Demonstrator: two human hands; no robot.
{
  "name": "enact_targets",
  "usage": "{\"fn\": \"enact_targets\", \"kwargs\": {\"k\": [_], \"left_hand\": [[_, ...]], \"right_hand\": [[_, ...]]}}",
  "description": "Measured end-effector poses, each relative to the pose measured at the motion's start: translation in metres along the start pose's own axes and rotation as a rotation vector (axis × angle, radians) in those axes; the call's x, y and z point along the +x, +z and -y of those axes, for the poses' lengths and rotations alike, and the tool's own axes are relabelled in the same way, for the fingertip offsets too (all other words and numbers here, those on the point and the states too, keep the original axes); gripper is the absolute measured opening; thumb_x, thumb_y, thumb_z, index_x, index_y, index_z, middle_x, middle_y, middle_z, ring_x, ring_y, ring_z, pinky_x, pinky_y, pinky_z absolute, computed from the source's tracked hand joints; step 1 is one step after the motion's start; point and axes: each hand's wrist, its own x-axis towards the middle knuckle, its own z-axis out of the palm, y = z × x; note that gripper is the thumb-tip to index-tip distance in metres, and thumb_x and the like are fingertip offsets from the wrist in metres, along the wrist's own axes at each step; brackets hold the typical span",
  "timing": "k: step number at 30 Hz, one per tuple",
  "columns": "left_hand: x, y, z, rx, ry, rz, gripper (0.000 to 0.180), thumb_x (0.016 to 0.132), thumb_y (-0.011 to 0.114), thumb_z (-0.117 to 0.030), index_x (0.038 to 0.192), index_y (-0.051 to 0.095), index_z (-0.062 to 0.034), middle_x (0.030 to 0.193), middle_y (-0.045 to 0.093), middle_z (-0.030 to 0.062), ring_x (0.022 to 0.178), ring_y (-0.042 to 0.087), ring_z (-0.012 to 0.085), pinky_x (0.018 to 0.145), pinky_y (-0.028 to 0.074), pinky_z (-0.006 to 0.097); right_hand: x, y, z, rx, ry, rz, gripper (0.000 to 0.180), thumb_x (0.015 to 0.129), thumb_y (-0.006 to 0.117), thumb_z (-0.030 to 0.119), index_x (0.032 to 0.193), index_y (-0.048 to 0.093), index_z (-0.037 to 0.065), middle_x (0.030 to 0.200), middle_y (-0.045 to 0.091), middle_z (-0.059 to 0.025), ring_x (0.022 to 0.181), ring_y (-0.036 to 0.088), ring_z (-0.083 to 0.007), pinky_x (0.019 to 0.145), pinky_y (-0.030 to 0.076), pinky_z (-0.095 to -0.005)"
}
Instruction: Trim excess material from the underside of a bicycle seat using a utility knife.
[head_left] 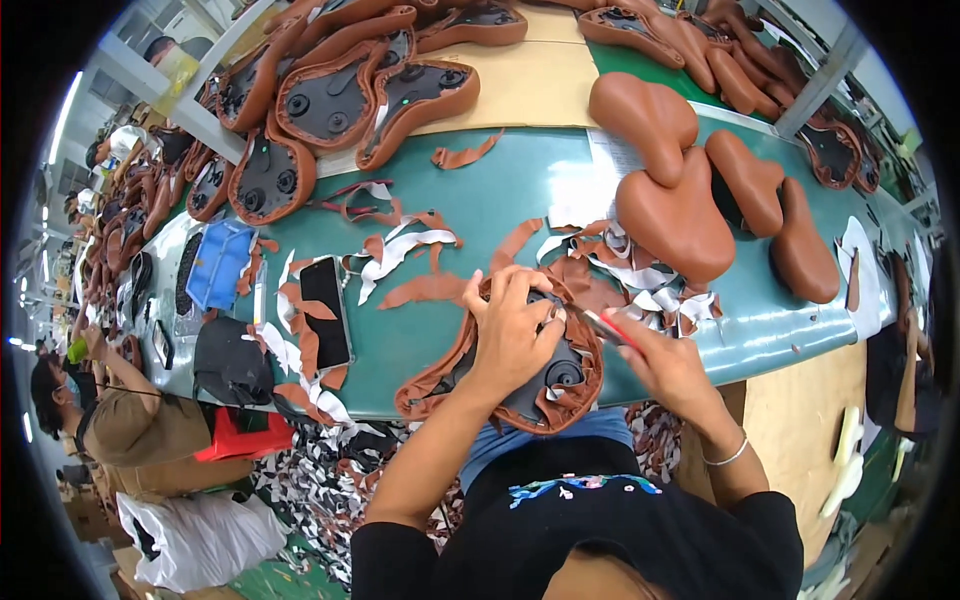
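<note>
L hand [515,335] presses flat on upturned saddle [505,375] to steady it at belt [480,200] edge; R hand [665,365] clamped on red-handled cutter [605,325] (trimming cover excess).

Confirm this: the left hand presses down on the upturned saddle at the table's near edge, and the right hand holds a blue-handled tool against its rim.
Not quite. In the head view the tool in the right hand has a red handle, not blue. The left hand does press on the upturned saddle.
</note>
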Motion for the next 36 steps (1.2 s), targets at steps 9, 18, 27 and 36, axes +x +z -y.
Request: {"fn": "enact_targets", "kwargs": {"k": [9,18,27,36], "left_hand": [[-0.007,-0.020,0.025,-0.280,-0.417,-0.463,0.016,0.084,0.062,-0.019,0.076,0.062,-0.0048,0.101,0.054,0.0063,0.101,0.051,0.0213,0.096,0.031,0.038],[-0.044,-0.048,-0.025,-1.304,-0.671,-0.518,0.022,0.096,0.048,-0.024,0.099,0.053,-0.0027,0.080,0.053,0.0029,0.070,0.049,0.0103,0.066,0.043,0.025],[-0.005,-0.105,0.015,-0.272,-0.172,-0.062,0.019,0.084,0.064,-0.024,0.093,0.058,-0.0083,0.089,0.051,0.0089,0.083,0.050,0.0181,0.071,0.041,0.032],[0.060,-0.026,-0.002,-1.556,-0.440,0.390,0.028,0.095,0.049,-0.024,0.074,0.043,-0.0051,0.062,0.040,-0.0017,0.055,0.038,0.0073,0.052,0.033,0.022]], "right_hand": [[-0.023,-0.025,0.036,-0.330,-0.043,0.146,0.046,0.083,0.056,0.011,0.129,0.049,0.014,0.062,0.057,-0.0122,0.051,0.057,-0.0295,0.044,0.040,-0.0395],[0.075,-0.058,0.017,-0.582,-0.542,0.232,0.037,0.084,0.054,0.017,0.119,0.056,0.027,0.058,0.053,-0.0069,0.052,0.058,-0.0230,0.042,0.040,-0.0349],[-0.012,-0.045,0.029,-0.562,-0.046,0.355,0.051,0.085,0.052,0.012,0.134,0.040,0.014,0.058,0.053,-0.0135,0.045,0.055,-0.0301,0.043,0.040,-0.0394],[-0.048,-0.032,0.002,-0.449,-0.045,0.203,0.054,0.086,0.053,0.013,0.138,0.036,0.012,0.062,0.056,-0.0164,0.050,0.057,-0.0322,0.045,0.041,-0.0425]]}}
